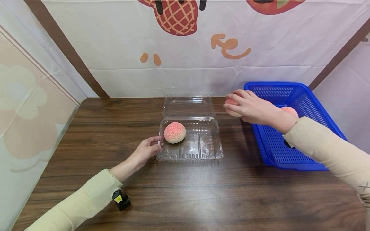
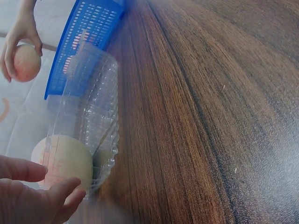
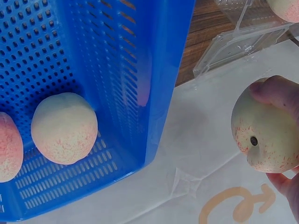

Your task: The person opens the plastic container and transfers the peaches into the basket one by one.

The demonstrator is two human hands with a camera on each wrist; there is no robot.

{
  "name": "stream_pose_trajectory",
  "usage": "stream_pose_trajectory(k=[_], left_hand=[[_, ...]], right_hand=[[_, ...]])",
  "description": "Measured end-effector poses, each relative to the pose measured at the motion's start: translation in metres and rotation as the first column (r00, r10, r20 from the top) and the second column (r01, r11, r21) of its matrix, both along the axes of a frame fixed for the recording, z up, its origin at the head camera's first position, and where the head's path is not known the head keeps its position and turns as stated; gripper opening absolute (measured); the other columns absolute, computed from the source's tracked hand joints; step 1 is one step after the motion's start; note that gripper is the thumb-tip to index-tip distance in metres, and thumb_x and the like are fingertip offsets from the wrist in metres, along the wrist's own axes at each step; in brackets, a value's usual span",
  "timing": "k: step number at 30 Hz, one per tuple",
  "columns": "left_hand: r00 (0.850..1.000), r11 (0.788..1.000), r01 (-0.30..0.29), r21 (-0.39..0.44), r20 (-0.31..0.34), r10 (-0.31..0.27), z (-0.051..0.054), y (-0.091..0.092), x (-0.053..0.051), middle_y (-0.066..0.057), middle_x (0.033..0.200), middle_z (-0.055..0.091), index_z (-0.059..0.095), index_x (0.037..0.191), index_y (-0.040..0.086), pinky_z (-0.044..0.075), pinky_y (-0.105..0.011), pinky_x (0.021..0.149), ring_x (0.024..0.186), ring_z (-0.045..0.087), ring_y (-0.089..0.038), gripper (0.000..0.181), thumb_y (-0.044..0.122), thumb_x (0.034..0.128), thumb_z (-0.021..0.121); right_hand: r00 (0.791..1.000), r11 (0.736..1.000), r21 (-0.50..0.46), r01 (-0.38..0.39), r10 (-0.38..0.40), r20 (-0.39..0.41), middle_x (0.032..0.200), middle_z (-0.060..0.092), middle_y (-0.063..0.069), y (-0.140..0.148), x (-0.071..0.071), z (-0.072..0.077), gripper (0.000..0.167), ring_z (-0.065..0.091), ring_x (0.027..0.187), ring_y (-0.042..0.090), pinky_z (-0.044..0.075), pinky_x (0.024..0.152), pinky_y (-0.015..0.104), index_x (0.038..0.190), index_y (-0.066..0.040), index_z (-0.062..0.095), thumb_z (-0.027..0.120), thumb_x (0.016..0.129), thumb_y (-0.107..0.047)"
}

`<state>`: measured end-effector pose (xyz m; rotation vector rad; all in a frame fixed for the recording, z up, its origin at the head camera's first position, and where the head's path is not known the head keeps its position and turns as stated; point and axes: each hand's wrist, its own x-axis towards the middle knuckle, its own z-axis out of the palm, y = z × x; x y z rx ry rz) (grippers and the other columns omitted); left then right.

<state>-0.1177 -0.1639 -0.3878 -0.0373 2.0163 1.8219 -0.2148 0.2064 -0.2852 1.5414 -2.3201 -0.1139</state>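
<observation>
My right hand (image 1: 245, 107) grips a pink-and-cream peach (image 3: 261, 133) in the air beside the blue basket's left rim; a small dark spot shows on its underside. A clear plastic clamshell box (image 1: 189, 154) lies on the table with its lid (image 1: 188, 107) folded back toward the wall. Another peach (image 1: 174, 132) sits in the left part of the box. My left hand (image 1: 145, 149) holds the box by its left edge, fingertips and thumb at the wall near that peach (image 2: 70, 161).
The blue perforated basket (image 1: 264, 157) stands on the right side of the wooden table (image 1: 115, 122). At least two peaches lie in it, one pale peach (image 3: 64, 128) near its corner. A printed cloth (image 1: 115, 41) hangs behind the table.
</observation>
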Motion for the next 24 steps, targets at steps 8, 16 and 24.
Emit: stream_pose_trajectory(k=[8,16,24], left_hand=[[1.0,1.0,0.002,-0.007,0.005,-0.002,-0.001,0.0,-0.001,-0.032,0.125,0.039,0.025,0.131,-0.019,0.042,-0.03,0.094,0.103,0.048,-0.018,0.046,-0.005,0.089,0.036],[1.0,1.0,-0.003,-0.015,0.014,0.003,-0.003,-0.001,-0.001,-0.032,0.126,0.038,0.025,0.132,-0.018,0.041,-0.033,0.097,0.108,0.046,-0.024,0.045,-0.005,0.0895,0.035],[1.0,1.0,-0.006,-0.01,0.011,0.006,-0.003,0.0,0.0,-0.032,0.126,0.038,0.025,0.132,-0.018,0.038,-0.039,0.1,0.107,0.046,-0.023,0.045,-0.005,0.0894,0.036]], right_hand=[[1.0,1.0,-0.015,0.005,-0.005,-0.029,0.117,0.049,0.018,0.005,-0.001,-0.001,0.051,0.043,0.104,0.038,0.043,0.065,0.051,0.112,-0.009,0.053,0.066,0.065,0.006],[1.0,1.0,-0.019,0.016,-0.017,-0.006,0.118,0.049,0.019,0.011,-0.002,0.0,0.059,0.042,0.104,0.039,0.042,0.069,0.053,0.115,-0.008,0.053,0.07,0.06,0.006],[0.999,0.999,-0.026,0.032,-0.031,0.017,0.118,0.049,0.021,0.016,-0.002,0.0,0.059,0.042,0.105,0.041,0.042,0.072,0.055,0.116,-0.007,0.053,0.069,0.061,0.007]])
